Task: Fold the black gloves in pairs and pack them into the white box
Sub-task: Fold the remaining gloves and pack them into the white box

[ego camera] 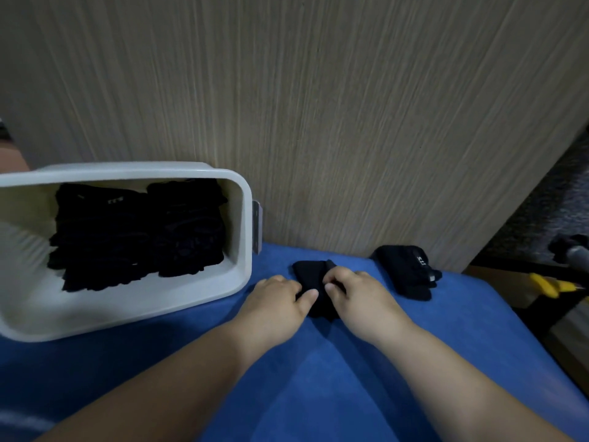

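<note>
Gripping small folded black fabric glove bundle [310, 271] with left hand [277, 298], pinching its fold with curled right hand [360, 295], probably keeping it tight for white plastic box [243, 199].

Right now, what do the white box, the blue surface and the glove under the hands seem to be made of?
The white box: likely smooth plastic, by its rounded moulded rim. The blue surface: probably matte cloth, faintly fuzzy. The glove: limp black fabric, it seems, creasing where folded.

Box [127, 311] holding gloves [134, 234] lies left of middle glove [314, 272] and right glove [404, 269].
</note>
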A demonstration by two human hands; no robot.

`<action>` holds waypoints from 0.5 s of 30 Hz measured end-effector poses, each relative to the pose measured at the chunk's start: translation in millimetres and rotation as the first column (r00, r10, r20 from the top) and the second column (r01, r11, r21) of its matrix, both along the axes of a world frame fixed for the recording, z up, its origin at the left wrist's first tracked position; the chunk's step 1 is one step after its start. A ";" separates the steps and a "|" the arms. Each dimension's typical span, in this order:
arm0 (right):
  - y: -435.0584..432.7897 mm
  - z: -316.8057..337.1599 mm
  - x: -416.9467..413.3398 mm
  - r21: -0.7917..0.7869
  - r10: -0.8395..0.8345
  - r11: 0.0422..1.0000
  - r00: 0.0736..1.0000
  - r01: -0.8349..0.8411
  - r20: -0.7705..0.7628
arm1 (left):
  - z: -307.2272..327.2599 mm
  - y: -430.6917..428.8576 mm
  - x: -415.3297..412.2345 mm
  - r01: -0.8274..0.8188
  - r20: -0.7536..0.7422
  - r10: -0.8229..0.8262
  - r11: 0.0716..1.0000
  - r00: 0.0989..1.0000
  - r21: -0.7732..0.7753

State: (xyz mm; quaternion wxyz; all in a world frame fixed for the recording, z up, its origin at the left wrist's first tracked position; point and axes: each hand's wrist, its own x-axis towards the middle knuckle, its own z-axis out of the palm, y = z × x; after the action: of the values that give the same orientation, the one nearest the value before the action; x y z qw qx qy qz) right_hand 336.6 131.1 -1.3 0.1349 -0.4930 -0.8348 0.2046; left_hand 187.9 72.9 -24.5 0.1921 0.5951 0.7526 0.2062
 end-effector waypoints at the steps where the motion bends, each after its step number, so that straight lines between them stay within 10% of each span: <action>1: -2.3 -0.5 -0.5 -0.006 0.004 1.000 1.000 -0.004 -0.019 | 0.7 -1.2 0.2 -0.004 -0.006 0.004 1.000 1.000 -0.004; 15: -42.5 -1.0 -18.0 -0.166 -0.046 0.986 0.959 -0.001 -0.280 | 14.3 -29.5 -15.3 -0.162 0.502 0.109 0.985 0.858 0.062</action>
State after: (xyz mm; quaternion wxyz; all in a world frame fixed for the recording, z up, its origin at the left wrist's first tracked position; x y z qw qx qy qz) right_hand 318.6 88.5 -2.4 0.2140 -0.4776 -0.7816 0.3393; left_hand 172.6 43.4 -10.3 0.3335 0.4766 0.7062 0.4036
